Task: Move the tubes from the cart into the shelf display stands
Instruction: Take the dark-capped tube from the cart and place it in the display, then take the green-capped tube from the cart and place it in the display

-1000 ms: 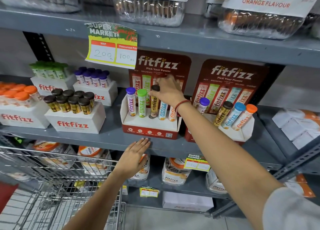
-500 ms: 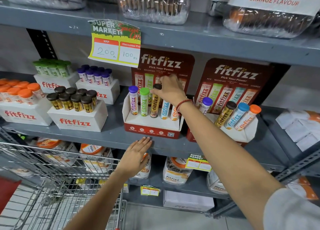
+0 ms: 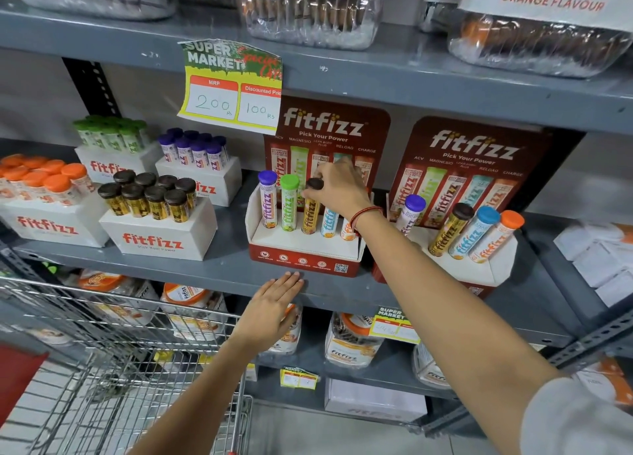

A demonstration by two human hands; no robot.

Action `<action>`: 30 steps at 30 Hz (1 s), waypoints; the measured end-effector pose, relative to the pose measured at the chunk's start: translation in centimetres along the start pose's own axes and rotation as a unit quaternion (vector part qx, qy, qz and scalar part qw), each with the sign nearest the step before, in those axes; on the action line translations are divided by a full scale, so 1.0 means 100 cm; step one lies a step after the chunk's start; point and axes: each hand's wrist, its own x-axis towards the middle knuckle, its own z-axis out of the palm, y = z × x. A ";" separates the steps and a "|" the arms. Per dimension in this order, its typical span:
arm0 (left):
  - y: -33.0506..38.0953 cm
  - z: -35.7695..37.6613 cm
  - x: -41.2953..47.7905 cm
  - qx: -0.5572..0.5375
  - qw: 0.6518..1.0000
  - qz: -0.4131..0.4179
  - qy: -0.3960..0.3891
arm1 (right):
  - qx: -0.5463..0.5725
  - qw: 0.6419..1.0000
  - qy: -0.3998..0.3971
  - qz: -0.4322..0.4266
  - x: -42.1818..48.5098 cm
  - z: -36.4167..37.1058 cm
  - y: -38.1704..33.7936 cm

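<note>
A person's right hand (image 3: pixel 337 187) reached up to the middle shelf (image 3: pixel 219 266) and closed its fingertips (image 3: pixel 310 192) around the dark cap of a yellow tube (image 3: pixel 311 214), which stood upright in the third slot of the left display stand (image 3: pixel 301 249). That red-and-white stand held 5 tubes in a row: a purple-capped tube (image 3: pixel 267 199), a green-capped tube (image 3: pixel 289 202), the yellow one, a blue tube (image 3: pixel 329 222) and an orange tube (image 3: pixel 347 231), the last 2 partly hidden behind the wrist, which wore a red thread bracelet (image 3: pixel 364 213). The left hand (image 3: pixel 270 309) lay flat, fingers together and holding nothing, against the front edge of the same shelf just below the stand. Just beside it to the right, the right display stand (image 3: pixel 479 269) carried 4 tubes leaning at a tilt, with purple, dark, blue and orange caps. Further left on the shelf, white boxes (image 3: pixel 157 238) held clusters of dark-, orange-, purple- and green-capped tubes. A yellow price tag (image 3: pixel 229 88) reading 200 and 100 hung from the shelf above. The wire cart (image 3: pixel 113 352) stood at lower left; whether any tubes lay in it could not be made out.
</note>
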 end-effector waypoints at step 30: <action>-0.049 -0.089 -0.300 0.001 0.846 -0.521 0.114 | 0.111 0.912 -0.266 -0.292 -0.164 0.274 -0.208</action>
